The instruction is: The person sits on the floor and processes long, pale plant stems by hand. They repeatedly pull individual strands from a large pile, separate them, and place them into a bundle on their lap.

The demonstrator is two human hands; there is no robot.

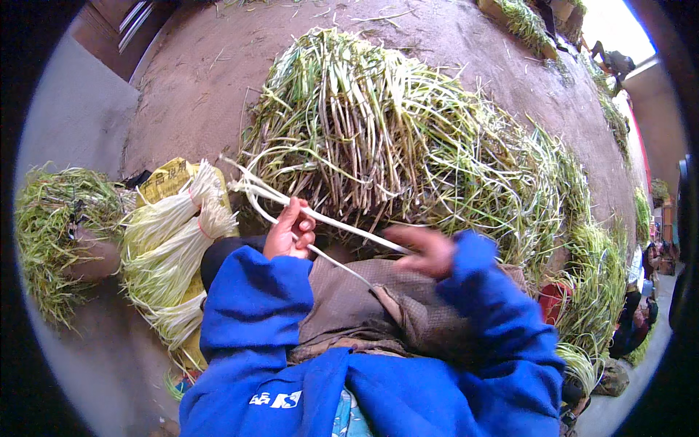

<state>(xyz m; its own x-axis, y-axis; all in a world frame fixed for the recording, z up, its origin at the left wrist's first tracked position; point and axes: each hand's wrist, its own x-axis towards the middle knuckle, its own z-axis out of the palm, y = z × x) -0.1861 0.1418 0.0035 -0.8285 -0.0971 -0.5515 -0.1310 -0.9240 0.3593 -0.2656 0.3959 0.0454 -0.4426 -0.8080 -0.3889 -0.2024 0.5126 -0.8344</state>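
My left hand (289,232) pinches a few long pale plant stalks (344,225) above my lap. One stalk slants down to the right towards my right hand (423,251). That hand is motion-blurred, so I cannot tell whether its fingers hold the stalk end. A thinner stalk hangs from my left hand onto the brown cloth (338,289) over my lap. Just beyond both hands lies a large heap of uncleaned green and white stalks (355,120), their dirty ends towards me. Left of me, pale stalk bundles (169,240) tied with red bands rest on a yellow printed sack (164,180).
More leafy stalks (49,218) lie at the far left beside a grey wall (82,104). The heap curves round to my right, by a red container (554,300). Other people (633,322) and more piles are at the right rim.
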